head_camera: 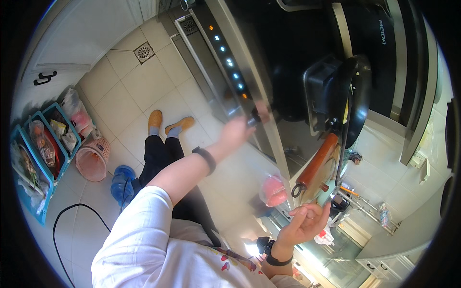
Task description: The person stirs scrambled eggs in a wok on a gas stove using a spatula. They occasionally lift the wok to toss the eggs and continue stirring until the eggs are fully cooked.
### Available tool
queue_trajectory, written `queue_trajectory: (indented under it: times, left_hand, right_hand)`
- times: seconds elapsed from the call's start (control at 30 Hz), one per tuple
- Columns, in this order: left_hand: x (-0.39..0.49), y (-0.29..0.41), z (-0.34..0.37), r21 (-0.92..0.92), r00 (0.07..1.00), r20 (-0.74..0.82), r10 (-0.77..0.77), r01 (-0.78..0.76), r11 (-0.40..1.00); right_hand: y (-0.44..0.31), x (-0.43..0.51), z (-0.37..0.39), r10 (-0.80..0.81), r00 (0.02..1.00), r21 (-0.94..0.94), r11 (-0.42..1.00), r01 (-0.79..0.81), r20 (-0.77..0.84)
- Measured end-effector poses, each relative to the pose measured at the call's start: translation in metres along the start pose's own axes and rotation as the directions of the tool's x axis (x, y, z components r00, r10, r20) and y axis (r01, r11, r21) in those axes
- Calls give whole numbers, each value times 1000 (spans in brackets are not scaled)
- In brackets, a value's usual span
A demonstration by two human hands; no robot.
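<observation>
My left hand (pixel 234 134), blurred, reaches to the cooker's steel front edge, its fingers around a dark control knob (pixel 253 119). A row of lit indicators (pixel 229 62) runs along the panel beside it. At the lower right, my right hand (pixel 306 224) has its fingertips closed on the end of a long, thin-handled cooking utensil (pixel 340 158). The utensil's shaft leads up to a black frying pan (pixel 360 111), where bits of pale food show. The pan's reddish-brown handle (pixel 317 162) ends in a ring near my right hand. A mint-green lid (pixel 327 196) is close by.
Teal bins (pixel 50 180) with bagged goods, a pink basket (pixel 93 160) and a blue water bottle (pixel 123 183) stand on the tiled floor at left. A black cable (pixel 59 219) curves there. A red bag (pixel 274 190) is below the counter edge. The cooker's black panel (pixel 369 64) is upper right.
</observation>
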State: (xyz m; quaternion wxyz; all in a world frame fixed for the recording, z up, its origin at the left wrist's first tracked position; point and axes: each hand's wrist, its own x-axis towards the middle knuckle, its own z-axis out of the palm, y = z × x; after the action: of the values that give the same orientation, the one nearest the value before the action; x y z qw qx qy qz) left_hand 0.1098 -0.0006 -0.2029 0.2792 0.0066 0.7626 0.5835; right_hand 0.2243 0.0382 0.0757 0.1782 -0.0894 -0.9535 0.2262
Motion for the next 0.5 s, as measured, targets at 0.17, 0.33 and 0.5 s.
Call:
queue_trajectory:
  times: [0.17, 0.33, 0.5]
  left_hand:
    - [0, 0, 3, -5, 1000, -4, -8, 8, 1000]
    - [-1, -2, 4, -5, 1000, -28, 13, -14, 1000]
    - [-1, -1, 6, 7, 999, -32, 1, -1, 1000]
  right_hand:
    - [-3, 1, 3, 6, 1000, 8, 1000, -6, 14]
    - [-2, -2, 6, -14, 1000, 35, 999, 13, 25]
    - [-2, -3, 7, 7, 1000, 27, 1000, -8, 22]
